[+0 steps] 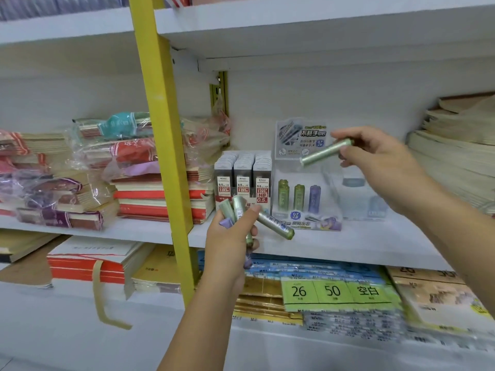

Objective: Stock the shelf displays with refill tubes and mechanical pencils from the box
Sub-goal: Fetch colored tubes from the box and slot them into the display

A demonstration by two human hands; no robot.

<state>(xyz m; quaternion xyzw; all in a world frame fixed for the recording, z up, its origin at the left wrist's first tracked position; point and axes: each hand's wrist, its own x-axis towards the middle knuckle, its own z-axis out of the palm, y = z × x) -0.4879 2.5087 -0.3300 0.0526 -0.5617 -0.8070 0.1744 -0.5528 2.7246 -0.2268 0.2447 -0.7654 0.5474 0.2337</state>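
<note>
Fingers point(345, 134) of the right hand point(383, 159) pinch one green refill tube point(325, 152) by its end. It is held slanted above the clear display point(305, 167), probably lined up to drop into a slot. White shelf point(361, 245) carries that display. Just left of it, seemingly touching, stands a rack of grey lead boxes point(242, 178). Left hand point(227, 242), lower and in front of the shelf edge, grips a bundle of tubes point(234, 207), green and purple, likely feeding stock; one sticks out rightwards. Three upright tubes point(299, 196) stand at the display's front, two green and one purple. Source box not in view.
</note>
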